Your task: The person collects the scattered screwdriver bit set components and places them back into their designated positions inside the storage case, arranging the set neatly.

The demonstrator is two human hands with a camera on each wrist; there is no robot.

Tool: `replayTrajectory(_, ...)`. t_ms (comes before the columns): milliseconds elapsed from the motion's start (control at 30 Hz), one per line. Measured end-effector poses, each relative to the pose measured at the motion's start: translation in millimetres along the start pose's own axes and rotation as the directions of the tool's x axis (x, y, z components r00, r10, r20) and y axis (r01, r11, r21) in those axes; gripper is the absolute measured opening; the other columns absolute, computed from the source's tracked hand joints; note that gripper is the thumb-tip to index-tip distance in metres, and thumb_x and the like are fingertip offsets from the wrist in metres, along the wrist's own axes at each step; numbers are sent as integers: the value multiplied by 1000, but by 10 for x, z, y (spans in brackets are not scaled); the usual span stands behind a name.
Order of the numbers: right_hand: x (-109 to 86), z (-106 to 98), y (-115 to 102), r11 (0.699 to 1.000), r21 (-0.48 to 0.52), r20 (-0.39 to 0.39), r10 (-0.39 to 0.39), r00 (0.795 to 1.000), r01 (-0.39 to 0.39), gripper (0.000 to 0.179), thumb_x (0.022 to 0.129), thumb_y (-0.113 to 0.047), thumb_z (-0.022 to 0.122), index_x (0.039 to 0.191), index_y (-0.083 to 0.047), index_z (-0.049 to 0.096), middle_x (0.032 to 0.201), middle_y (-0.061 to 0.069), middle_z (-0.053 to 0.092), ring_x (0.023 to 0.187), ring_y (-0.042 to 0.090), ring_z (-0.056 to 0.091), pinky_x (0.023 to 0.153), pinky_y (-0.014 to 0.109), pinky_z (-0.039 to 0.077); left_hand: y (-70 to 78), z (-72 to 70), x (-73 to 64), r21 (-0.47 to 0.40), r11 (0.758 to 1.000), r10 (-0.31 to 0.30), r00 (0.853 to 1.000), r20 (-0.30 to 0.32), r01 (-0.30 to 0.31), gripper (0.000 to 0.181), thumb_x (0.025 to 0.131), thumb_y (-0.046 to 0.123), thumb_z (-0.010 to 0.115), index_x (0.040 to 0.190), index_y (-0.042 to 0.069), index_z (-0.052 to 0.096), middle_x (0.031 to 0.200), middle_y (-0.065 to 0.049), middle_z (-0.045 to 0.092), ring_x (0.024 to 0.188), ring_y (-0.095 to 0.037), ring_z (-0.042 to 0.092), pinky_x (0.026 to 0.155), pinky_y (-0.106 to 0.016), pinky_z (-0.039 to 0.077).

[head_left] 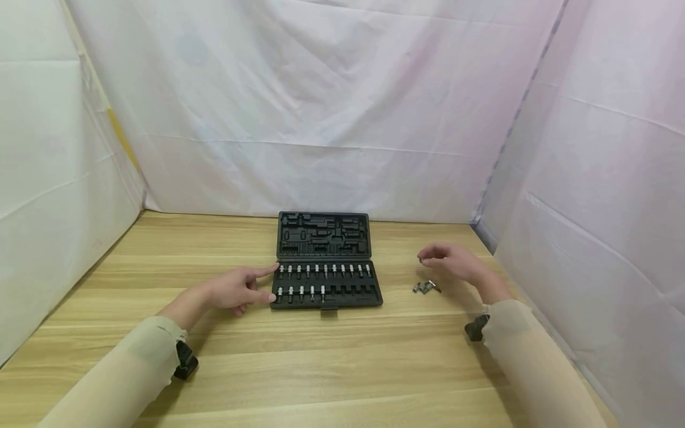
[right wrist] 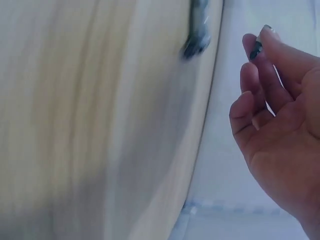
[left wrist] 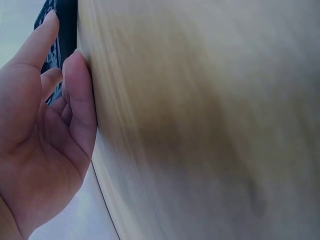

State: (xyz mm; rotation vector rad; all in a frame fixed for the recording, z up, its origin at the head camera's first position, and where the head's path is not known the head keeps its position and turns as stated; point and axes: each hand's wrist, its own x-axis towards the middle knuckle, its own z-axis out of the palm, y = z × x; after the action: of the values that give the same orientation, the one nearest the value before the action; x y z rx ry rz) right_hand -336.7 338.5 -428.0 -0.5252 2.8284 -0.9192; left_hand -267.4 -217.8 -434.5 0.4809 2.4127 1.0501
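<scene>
A black case (head_left: 327, 315) lies unfolded on the table, its lid (head_left: 324, 214) leaning back. Shiny bit sockets fill the tray's upper row and the left part of its lower row; several slots (head_left: 353, 289) at the lower right hold none. My left hand (head_left: 235, 289) rests at the case's left edge, forefinger and thumb extended against it. To the right, my right hand (head_left: 452, 261) pinches a small bit socket (right wrist: 256, 49) between thumb and forefinger, above the table. Below that hand lies a small pile of loose bit sockets (head_left: 425, 288).
The wooden table (head_left: 299, 368) extends around the case. White cloth sheets hang behind it (head_left: 310, 119) and along both sides. A black wrist camera (head_left: 185, 360) sits at the left sleeve, another (head_left: 475, 328) at the right.
</scene>
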Motion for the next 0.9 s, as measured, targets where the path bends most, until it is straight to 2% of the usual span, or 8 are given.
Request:
replayTrajectory(167,89,118,-270,996,85,33,-31,999,28,37,109,-34,72,135,-8,73,123,7,77,115,22,69,99,41,57,9,-5,5,1,1000,-8,1000,-3,8,91,102,42,80,176,27,29,86,-6,48,66,-19,53,60,-35,59)
replayTrajectory(333,134,292,-541,980,183,84,-91,992,74,36,111,-29,69,142,-12,70,127,14,75,113,31,70,95,49,60,-4,-9,11,10,1000,-11,1000,-4,11,91,102,42,80,175,27,29,86,-6,49,66,-18,54,61,-35,60)
replayTrajectory(500,174,453,-784,954,289,140,-127,982,82,34,110,-26,69,140,-10,71,126,21,74,105,41,70,86,52,62,1,-6,6,4,1000,-11,1000,-1,11,92,102,42,80,176,28,28,87,-6,48,66,-18,54,61,-35,60)
replayTrajectory(700,213,611,-1001,913,402,205,-163,965,69,36,110,-14,66,145,-4,66,129,24,69,105,29,76,98,54,65,6,-10,2,2,1000,-10,1000,3,10,91,102,42,80,176,28,28,87,-6,48,65,-18,54,61,-35,60)
replayTrajectory(900,280,747,-1132,904,422,212,-166,963,63,35,108,-15,72,140,-2,67,116,17,70,102,26,76,91,42,67,6,1,3,7,1000,-9,1000,-3,9,91,102,42,80,176,28,28,87,-6,48,66,-18,54,60,-35,59)
